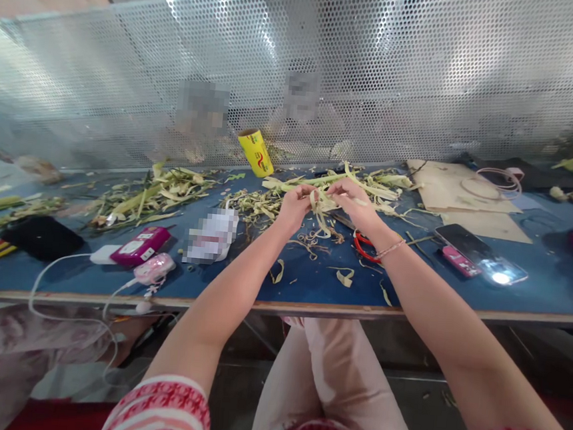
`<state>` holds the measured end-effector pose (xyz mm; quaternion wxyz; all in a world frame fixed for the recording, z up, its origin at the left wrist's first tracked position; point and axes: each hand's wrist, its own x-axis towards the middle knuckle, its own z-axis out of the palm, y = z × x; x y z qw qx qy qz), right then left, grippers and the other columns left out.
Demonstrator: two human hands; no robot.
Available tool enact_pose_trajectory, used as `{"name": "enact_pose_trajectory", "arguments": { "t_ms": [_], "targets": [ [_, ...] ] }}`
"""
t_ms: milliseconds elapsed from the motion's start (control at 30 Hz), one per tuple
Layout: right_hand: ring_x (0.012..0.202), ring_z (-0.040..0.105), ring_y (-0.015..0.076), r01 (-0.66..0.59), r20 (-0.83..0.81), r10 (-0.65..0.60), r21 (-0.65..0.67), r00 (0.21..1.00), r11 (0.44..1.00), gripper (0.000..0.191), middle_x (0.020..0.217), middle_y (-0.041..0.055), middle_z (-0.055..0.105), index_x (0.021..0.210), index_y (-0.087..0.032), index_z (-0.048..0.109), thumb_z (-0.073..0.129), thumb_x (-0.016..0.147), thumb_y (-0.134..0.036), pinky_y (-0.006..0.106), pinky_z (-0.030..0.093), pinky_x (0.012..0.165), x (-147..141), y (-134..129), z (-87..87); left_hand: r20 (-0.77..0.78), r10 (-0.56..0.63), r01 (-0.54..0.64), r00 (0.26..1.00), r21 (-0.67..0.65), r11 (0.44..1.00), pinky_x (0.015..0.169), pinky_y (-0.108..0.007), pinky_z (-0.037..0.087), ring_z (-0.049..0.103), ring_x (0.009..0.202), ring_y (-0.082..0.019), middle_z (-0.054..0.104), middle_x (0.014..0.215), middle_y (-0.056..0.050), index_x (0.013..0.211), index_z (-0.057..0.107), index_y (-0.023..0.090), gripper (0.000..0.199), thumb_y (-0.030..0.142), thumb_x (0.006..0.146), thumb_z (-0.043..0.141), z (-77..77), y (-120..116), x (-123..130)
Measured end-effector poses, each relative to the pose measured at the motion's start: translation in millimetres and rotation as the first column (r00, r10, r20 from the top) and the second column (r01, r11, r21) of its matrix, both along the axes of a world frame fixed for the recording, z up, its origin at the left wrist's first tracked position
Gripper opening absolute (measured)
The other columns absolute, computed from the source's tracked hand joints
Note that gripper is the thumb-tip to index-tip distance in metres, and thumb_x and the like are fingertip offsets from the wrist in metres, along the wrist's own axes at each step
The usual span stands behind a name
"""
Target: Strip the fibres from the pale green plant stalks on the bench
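1. The left hand (296, 206) is mostly closed, its fingertips pinching a pale strip (322, 222) of plant material
2. The right hand (352, 201) is partly curled, thumb and fingers drawn together on the same strip, which hangs down between the hands
3. Just beyond both, from 12 to 2 o'clock, lies a heap of pale leafy strips (392, 181)
4. At 4 o'clock, near the right wrist, are red-handled scissors (364, 248); at 5 o'clock, a loose curled scrap (345, 278) on the blue tabletop (310, 287)
5. A yellow tube (256, 153) leans at 10 o'clock, and a whitish bundle (213, 237), blurred out, sits at 8
6. Farther out at 9 is another leafy pile (155, 195), with a magenta box (143, 246) between 8 and 9
7. Toward 3 are brown paper sheets (452, 189), and between 3 and 4 a dark phone (465, 241)
8. A perforated metal screen (404, 71) stands across 12 o'clock
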<state>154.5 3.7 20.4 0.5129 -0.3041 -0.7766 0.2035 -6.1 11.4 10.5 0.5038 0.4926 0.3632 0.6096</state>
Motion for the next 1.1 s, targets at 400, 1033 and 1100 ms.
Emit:
{"name": "enact_pose_trajectory", "arguments": {
  "t_ms": [400, 1033, 1100],
  "targets": [
    [0.066, 0.053, 0.0135, 0.115, 0.073, -0.105, -0.144, 0.992, 0.983, 0.007, 0.075, 0.0027, 0.059, 0.074, -0.018, 0.058, 0.056, 0.079, -0.022, 0.032, 0.046, 0.069, -7.1, 5.0, -1.8, -0.202, -0.091, 0.100, 0.975, 0.031, 0.995, 0.052, -0.019, 0.036, 0.047, 0.052, -0.005, 0.056, 0.059, 0.004, 0.075, 0.062, 0.014, 0.018, 0.016, 0.062, 0.073, -7.8, -1.2, 4.6],
    [0.055, 0.047, 0.0101, 0.058, -0.012, -0.063, -0.268, 0.998, 0.962, 0.005, 0.064, -0.0022, 0.052, 0.070, -0.018, 0.055, 0.055, 0.075, -0.018, 0.027, 0.044, 0.058, -3.7, 12.7, -4.6, -0.176, -0.325, 0.331, 0.929, 0.001, 0.944, 0.063, -0.022, 0.047, 0.057, 0.072, -0.010, 0.062, 0.087, -0.002, 0.090, 0.060, 0.014, 0.046, 0.001, 0.047, 0.069, -6.7, -4.8, 4.8],
    [0.049, 0.046, 0.0093, 0.035, -0.135, -0.095, -0.390, 0.986, 0.920, 0.011, 0.056, -0.0038, 0.049, 0.067, -0.019, 0.051, 0.055, 0.077, -0.019, 0.025, 0.043, 0.052, -5.2, 13.6, -5.8, -0.219, -0.327, 0.344, 0.919, 0.041, 0.938, 0.066, -0.023, 0.048, 0.058, 0.077, -0.011, 0.062, 0.090, -0.003, 0.090, 0.060, 0.015, 0.045, 0.003, 0.048, 0.072, -9.0, -3.1, 4.7]
  ]
}}
